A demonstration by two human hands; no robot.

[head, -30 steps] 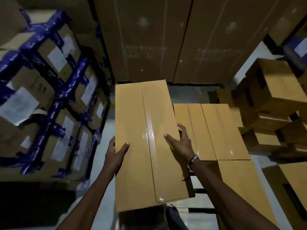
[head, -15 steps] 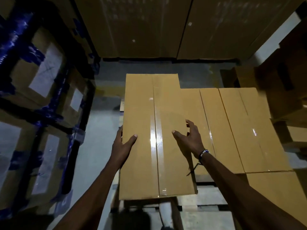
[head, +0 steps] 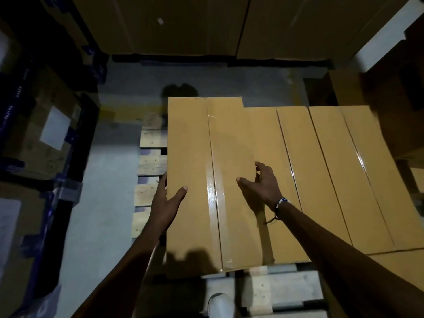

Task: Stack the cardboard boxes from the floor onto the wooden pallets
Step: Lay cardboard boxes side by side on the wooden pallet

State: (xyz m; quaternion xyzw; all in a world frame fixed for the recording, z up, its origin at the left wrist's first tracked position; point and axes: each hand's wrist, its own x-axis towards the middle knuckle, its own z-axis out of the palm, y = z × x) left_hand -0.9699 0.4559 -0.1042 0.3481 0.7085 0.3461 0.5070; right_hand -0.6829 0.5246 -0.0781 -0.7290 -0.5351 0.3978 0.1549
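A dim storeroom with a grey concrete floor (head: 96, 203) is being viewed from above. A long tan cardboard box (head: 206, 180), taped along its seam, is being set on the pale slatted wooden pallet (head: 150, 161). The left hand (head: 165, 200) is gripping its left edge, thumb on top; the right hand (head: 261, 184) is hovering, fingers (head: 258, 166) apart and loosely curled. Beyond the fingertips its far end is overhanging its neighbours (head: 321, 171), so misalignment is being risked.
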